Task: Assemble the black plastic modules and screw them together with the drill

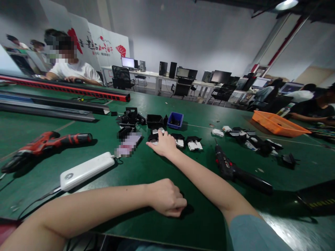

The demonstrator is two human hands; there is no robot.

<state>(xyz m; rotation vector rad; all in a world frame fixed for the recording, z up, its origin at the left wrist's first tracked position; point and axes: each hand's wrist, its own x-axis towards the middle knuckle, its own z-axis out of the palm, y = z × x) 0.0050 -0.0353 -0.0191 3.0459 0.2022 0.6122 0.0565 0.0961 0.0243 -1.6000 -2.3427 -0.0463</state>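
My right sleeve (pixel 252 230): short, muted teal, ends near elbow (pixel 227 209). Left forearm (pixel 104 201): bare, small spot (pixel 127 190). My left hand (pixel 167 198), right hand (pixel 165 143): bare.

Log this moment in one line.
left hand: curled, green tabletop beneath | right hand: open, at black-and-white parts | blue bin: beyond them

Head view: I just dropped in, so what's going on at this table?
A person's right hand reaches, fingers spread, over the row of black-and-white parts on the green table. The left hand is curled into a fist closer to the body; whether it holds anything is hidden. A blue bin with dark pieces inside stands just beyond the row, and a black power screwdriver lies to the right.
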